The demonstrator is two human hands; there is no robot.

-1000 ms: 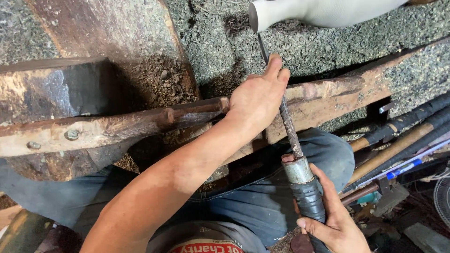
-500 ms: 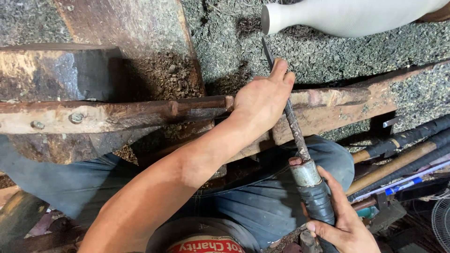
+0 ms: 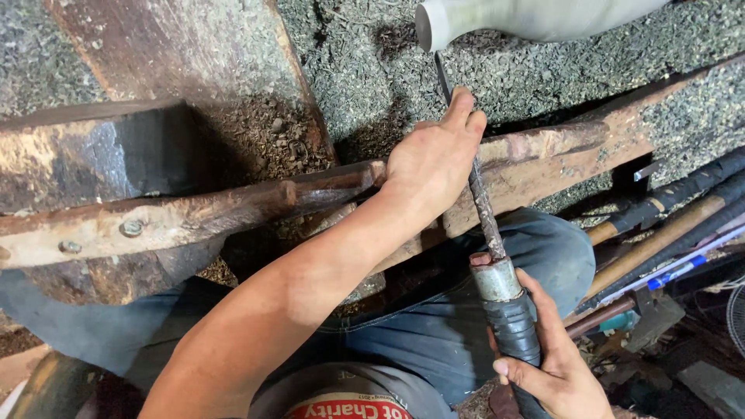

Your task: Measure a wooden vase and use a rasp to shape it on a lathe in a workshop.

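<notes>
Rusty turning tool (image 3: 479,203) runs lengthwise from R hand (image 3: 555,372), gripping its taped handle (image 3: 514,332), under L hand (image 3: 431,163) clamped on shaft, tip toward pale vase (image 3: 528,17).

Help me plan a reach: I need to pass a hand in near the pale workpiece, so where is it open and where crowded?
Open: the shavings-covered bed between the pale turned piece and the rusty rest bar, right of the left hand. Crowded: the tool shaft line down to the right hand, and the stacked tool handles at right.
</notes>
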